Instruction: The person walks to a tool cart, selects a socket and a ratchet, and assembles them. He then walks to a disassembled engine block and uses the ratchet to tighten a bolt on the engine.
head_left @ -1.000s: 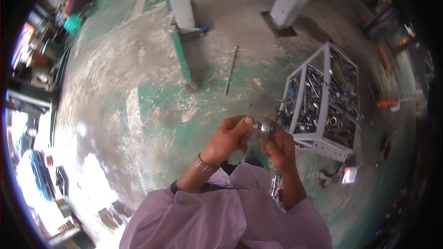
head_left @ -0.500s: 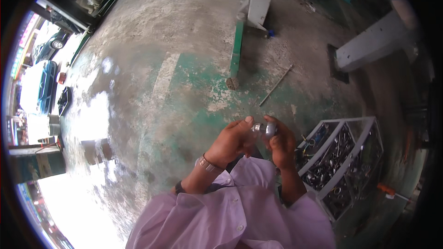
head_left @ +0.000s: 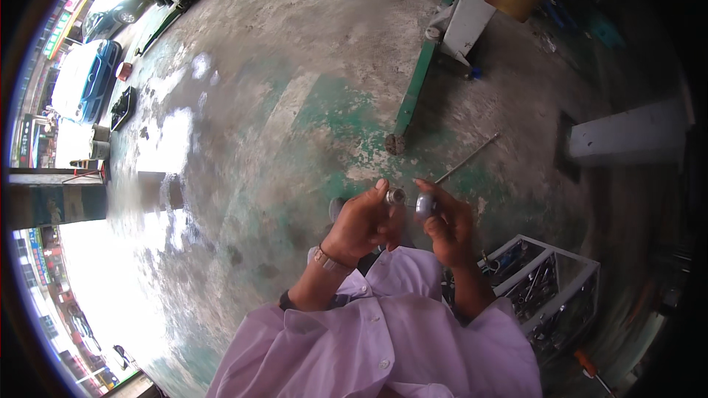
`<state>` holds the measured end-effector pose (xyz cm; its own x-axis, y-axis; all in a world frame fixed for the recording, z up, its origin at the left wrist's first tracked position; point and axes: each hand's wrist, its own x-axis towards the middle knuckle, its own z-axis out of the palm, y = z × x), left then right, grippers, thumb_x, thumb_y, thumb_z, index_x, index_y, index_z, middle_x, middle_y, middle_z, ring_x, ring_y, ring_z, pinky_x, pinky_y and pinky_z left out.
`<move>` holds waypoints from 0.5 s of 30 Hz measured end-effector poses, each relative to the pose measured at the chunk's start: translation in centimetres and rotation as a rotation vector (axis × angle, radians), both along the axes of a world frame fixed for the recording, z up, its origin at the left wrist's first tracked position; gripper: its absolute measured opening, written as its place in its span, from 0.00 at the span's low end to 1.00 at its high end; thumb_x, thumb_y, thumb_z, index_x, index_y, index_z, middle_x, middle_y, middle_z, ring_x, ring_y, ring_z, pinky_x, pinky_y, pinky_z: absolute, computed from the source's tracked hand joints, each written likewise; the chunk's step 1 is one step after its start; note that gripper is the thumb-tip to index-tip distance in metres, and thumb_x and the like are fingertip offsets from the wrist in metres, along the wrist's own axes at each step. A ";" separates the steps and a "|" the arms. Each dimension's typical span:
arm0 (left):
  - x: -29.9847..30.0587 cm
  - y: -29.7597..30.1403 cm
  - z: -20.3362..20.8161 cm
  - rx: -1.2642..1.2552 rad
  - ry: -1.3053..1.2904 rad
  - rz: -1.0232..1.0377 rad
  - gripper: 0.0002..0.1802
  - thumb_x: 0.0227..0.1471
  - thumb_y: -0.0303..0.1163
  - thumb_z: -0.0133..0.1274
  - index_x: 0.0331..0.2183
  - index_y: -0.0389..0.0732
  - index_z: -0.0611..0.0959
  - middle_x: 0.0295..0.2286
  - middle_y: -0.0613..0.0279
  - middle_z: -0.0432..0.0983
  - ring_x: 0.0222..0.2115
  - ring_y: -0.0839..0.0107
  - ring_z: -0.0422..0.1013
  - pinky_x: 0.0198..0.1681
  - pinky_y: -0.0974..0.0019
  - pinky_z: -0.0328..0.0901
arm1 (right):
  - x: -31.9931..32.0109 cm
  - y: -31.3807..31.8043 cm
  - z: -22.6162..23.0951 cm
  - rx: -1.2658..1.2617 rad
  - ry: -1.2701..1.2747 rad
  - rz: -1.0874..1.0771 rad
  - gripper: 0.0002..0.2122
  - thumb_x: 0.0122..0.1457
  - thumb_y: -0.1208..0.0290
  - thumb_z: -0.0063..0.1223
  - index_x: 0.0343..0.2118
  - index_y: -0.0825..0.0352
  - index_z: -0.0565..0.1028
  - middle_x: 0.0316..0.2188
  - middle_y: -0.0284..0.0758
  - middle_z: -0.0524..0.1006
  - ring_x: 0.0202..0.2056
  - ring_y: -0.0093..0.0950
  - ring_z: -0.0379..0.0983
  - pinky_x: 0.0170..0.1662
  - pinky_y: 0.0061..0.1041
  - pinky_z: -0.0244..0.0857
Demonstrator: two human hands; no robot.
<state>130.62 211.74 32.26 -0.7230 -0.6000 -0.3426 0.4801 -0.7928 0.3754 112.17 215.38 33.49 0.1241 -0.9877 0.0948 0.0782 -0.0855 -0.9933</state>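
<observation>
Far left there's a blue and white vehicle (head_left: 87,81) out in the bright light, with a black tray (head_left: 123,108) on the floor just this side of it. Then, around the middle, the left hand (head_left: 361,225), watch on the wrist, fingers curled in and thumb up top, pinching a short metal collar (head_left: 395,196). That one's a stubby round thing with its ring-shaped end tipped up and a bit toward the right, so its axis kinda leans at the viewer. Right beside it is a rounded silver piece (head_left: 425,206), longer way running roughly up and down in the view, smooth face to the left. Can't tell if anything thin joins the two. The right hand (head_left: 451,228) has that one, index finger over the top, thumb below, only open as wide as the part. Past that, a metal rod (head_left: 468,158) lies slanting up-right on the floor, then the grey-framed tool cart (head_left: 559,302) and an orange-handled tool (head_left: 584,362).
</observation>
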 end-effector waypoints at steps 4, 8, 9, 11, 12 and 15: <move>1.8 -2.4 -0.2 0.026 -0.065 -0.019 0.28 0.59 0.55 0.36 0.25 0.39 0.71 0.12 0.66 0.58 0.08 0.75 0.54 0.18 0.65 0.64 | 2.0 -2.8 -0.2 -0.023 0.032 -0.011 0.22 0.58 0.63 0.52 0.51 0.71 0.68 0.26 0.32 0.73 0.23 0.16 0.63 0.25 0.17 0.59; 4.7 -5.8 -0.1 -0.018 -0.111 0.014 0.26 0.58 0.53 0.39 0.26 0.38 0.72 0.14 0.65 0.60 0.08 0.76 0.55 0.19 0.66 0.64 | 5.2 -5.9 -0.4 -0.004 0.095 -0.036 0.21 0.58 0.63 0.52 0.51 0.71 0.68 0.26 0.32 0.73 0.24 0.16 0.63 0.27 0.18 0.60; 5.7 -7.0 0.2 -0.052 -0.133 0.022 0.25 0.58 0.52 0.40 0.27 0.38 0.72 0.14 0.64 0.60 0.09 0.76 0.55 0.19 0.66 0.64 | 6.3 -6.9 -0.4 -0.012 0.114 -0.047 0.21 0.58 0.63 0.52 0.51 0.71 0.68 0.27 0.32 0.73 0.24 0.17 0.63 0.27 0.18 0.60; 8.0 -9.0 0.9 -0.102 -0.212 0.047 0.24 0.58 0.51 0.41 0.27 0.38 0.72 0.15 0.64 0.61 0.11 0.76 0.57 0.19 0.68 0.64 | 9.0 -8.6 -0.1 -0.028 0.109 -0.074 0.21 0.58 0.63 0.52 0.50 0.71 0.68 0.27 0.33 0.74 0.25 0.17 0.64 0.28 0.18 0.60; 9.3 -10.1 1.3 -0.130 -0.246 0.066 0.24 0.58 0.51 0.42 0.27 0.38 0.72 0.16 0.64 0.62 0.12 0.76 0.58 0.19 0.68 0.64 | 10.3 -9.7 0.1 -0.032 0.117 -0.084 0.21 0.58 0.63 0.52 0.50 0.71 0.69 0.28 0.33 0.74 0.25 0.17 0.64 0.28 0.19 0.60; 13.3 -12.7 2.4 -0.206 -0.311 0.094 0.24 0.59 0.51 0.40 0.28 0.38 0.71 0.17 0.64 0.64 0.15 0.77 0.61 0.20 0.71 0.63 | 14.6 -12.8 0.6 -0.071 0.161 -0.084 0.19 0.59 0.64 0.51 0.49 0.71 0.68 0.29 0.34 0.75 0.25 0.18 0.66 0.28 0.19 0.61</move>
